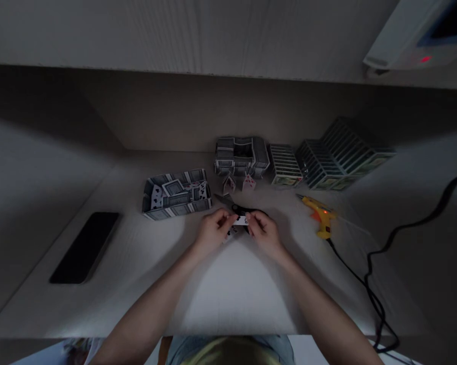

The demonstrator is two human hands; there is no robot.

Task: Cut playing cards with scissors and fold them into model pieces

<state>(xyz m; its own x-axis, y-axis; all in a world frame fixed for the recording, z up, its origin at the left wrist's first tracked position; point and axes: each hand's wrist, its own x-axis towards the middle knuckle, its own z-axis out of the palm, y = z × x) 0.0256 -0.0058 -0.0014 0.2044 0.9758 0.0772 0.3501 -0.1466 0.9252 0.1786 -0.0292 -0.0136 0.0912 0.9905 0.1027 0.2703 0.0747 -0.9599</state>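
Between both hands a small white strip of playing card (242, 220) is stretched level, black marks showing on it. My left hand (215, 229) pinches its left end, fingers closed. The right end is pinched by my right hand (264, 230). Just beneath them on the table lies another piece of playing card (231, 233), partly covered by my left fingers. Black-handled scissors (238, 207) rest right behind the hands, blades pointing left, with part of the handles hidden by my right hand.
An open box made of cards (177, 210) holds loose card pieces. Behind stand a grey card structure (241, 156), two small folded cards (249, 182) and stepped striped structures (335, 157). A yellow glue gun (321, 215) with black cord lies right, a phone (86, 248) left. A shelf (213, 40) overhangs the table.
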